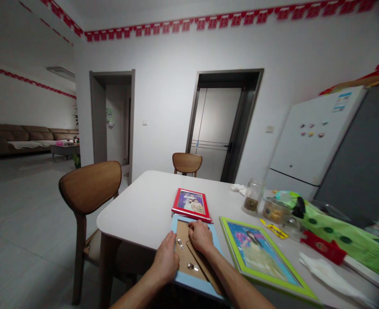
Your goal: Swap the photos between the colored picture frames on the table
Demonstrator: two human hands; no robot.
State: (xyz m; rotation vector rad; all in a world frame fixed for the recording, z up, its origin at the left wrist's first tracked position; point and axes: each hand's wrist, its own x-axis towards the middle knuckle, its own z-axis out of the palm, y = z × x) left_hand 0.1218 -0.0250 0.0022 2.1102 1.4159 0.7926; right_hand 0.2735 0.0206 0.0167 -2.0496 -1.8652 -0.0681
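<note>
A light-blue picture frame (180, 278) lies back side up at the table's near edge, its brown backing board (183, 253) showing. My left hand (166, 261) is closed on the frame's left edge, thumb side toward the board. Near the top of the board, my right hand (201, 236) has its fingers pinched at a small dark metal clip, mostly hidden by the fingertips. Two shiny metal clips (180, 243) (192, 266) show on the board. Along the right side, a brown stand leg (205, 269) runs slantwise under my right wrist.
A red-framed photo (192, 204) lies just beyond the blue frame; a green-framed photo (263, 253) lies to its right. Farther right are a glass jar (252, 197), a food container (275, 210), a green bag (340, 231) and a white tissue (331, 272). Wooden chairs (93, 189) (187, 162) flank the table.
</note>
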